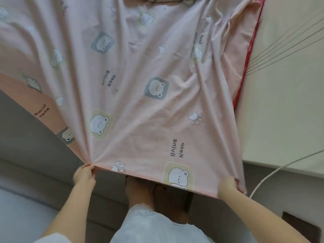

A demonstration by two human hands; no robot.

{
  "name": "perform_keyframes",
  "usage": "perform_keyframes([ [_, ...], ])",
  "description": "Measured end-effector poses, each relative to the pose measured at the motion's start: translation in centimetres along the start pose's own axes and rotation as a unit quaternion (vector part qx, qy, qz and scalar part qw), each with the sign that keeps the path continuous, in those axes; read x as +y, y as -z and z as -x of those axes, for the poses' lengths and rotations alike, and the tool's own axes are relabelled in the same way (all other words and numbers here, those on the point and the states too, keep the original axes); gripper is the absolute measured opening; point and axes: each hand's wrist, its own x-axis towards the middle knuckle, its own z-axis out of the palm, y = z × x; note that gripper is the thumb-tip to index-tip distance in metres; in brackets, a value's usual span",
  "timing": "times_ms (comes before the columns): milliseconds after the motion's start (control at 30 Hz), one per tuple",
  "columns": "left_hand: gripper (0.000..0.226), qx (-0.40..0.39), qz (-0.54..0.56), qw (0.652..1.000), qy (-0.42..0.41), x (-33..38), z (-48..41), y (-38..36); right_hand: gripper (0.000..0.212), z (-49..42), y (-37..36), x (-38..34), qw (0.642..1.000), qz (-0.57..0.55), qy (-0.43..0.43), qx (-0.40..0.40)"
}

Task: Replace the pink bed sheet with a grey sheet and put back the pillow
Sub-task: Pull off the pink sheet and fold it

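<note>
On the head view, the pink bear-printed cotton bed sheet [140, 85] fans from the top of the frame down to its hem at lower centre. My left hand [84, 174] pinches that hem at lower left and my right hand [228, 185] grips it at lower right. The hem runs taut between them, so I judge the pull goes toward the bottom edge.

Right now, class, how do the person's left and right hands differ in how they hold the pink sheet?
The left hand pinches the pink sheet gathered to a point, creases fanning out; the right hand grips flatter cloth, a flap hanging past it. The left hand sits higher in the view than the right hand. Both hold the sheet's near hem, taut between them.
</note>
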Motion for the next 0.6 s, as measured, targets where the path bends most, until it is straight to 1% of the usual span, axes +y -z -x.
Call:
perform_keyframes([
  [67, 0.038, -0.003, 0.014, 1.0, 0.007, -1.0, -1.0, -0.5, 0.038, 0.4, 1.1, 0.4, 0.999, -0.044, 0.01, 0.0],
  [100, 0.037, -0.007, 0.016, 1.0, 0.009, -1.4, -1.5, -0.9, 0.038, 0.9, 2.2, 0.7, 0.997, -0.074, 0.011, 0.021],
  [133, 0.034, -0.015, 0.01, 1.0, 0.014, -1.6, -1.9, -1.4, 0.037, 1.2, 3.8, 1.1, 0.996, -0.076, 0.025, 0.039],
  [200, 0.031, -0.052, -0.014, 0.998, 0.026, -1.9, -2.9, -2.5, 0.035, 1.4, 7.2, 1.3, 0.985, -0.125, 0.058, 0.108],
  [267, 0.036, -0.082, -0.035, 0.995, 0.042, -2.0, -3.5, -3.5, 0.027, 1.6, 11.9, 1.4, 0.965, -0.152, 0.103, 0.19],
  [333, 0.034, -0.097, -0.067, 0.991, 0.061, -1.9, -4.1, -4.6, 0.021, 2.0, 17.5, 2.1, 0.948, -0.142, 0.102, 0.265],
  [367, 0.033, -0.104, -0.081, 0.989, 0.074, -1.9, -4.6, -5.1, 0.017, 2.3, 20.4, 2.4, 0.937, -0.149, 0.097, 0.3],
  [467, 0.02, -0.116, -0.125, 0.979, 0.114, -1.7, -6.7, -6.1, 0.014, 2.9, 28.6, 2.7, 0.897, -0.141, 0.102, 0.406],
  [533, 0.01, -0.103, -0.147, 0.976, 0.122, -0.8, -8.6, -6.3, 0.01, 3.2, 33.8, 2.6, 0.865, -0.151, 0.111, 0.465],
  [600, 0.018, -0.091, -0.124, 0.981, 0.115, 1.3, -11.1, -6.5, 0.011, 3.7, 39.2, 2.4, 0.846, -0.162, 0.109, 0.496],
])
